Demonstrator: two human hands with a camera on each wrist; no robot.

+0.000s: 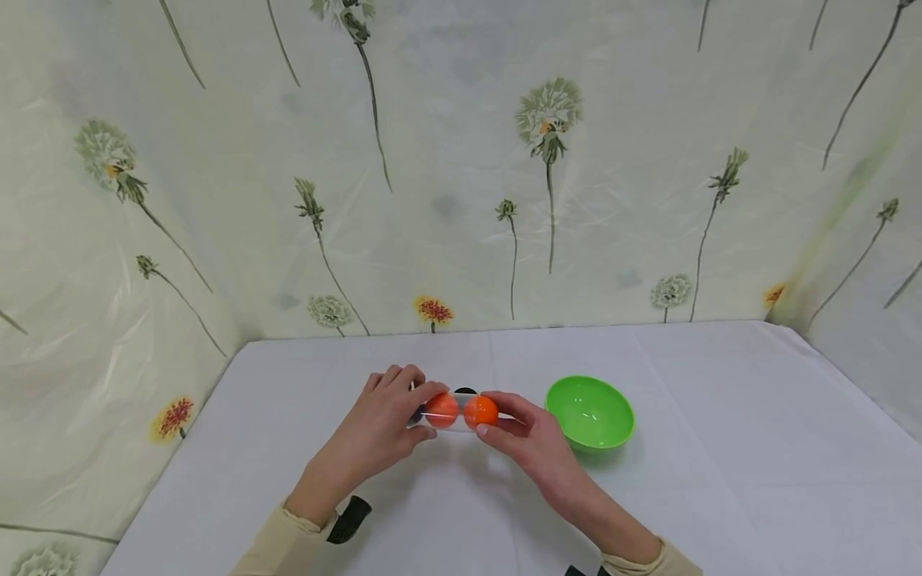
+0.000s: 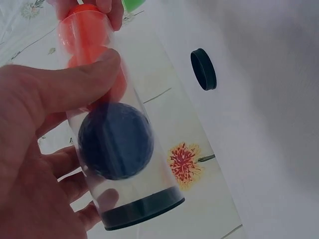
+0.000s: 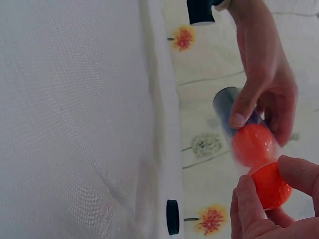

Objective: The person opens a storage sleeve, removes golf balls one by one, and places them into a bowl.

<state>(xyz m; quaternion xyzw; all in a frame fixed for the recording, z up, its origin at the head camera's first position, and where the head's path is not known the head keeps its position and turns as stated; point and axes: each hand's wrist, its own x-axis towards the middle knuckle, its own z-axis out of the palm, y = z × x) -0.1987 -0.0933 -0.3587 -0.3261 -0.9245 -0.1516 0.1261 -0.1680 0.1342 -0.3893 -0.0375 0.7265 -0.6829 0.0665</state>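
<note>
My left hand (image 1: pixel 382 424) grips a clear plastic tube (image 2: pixel 149 180), held tilted above the table. Inside it show a dark blue ball (image 2: pixel 117 142) and an orange ball (image 3: pixel 250 144). A dark cap (image 2: pixel 144 208) closes the end near my left hand. At the other end, a second orange ball (image 3: pixel 272 186) sits partly in the tube's open mouth. The thumb and fingers of my right hand (image 1: pixel 536 448) pinch this ball. On the table beyond the tube lies a loose black lid (image 2: pixel 204 69), mostly hidden in the head view.
A bright green bowl (image 1: pixel 591 412) stands on the white-covered table (image 1: pixel 720 448), just right of my right hand; its inside shows no contents. Behind the table and at both sides hangs a pale curtain (image 1: pixel 446 256) printed with dandelions.
</note>
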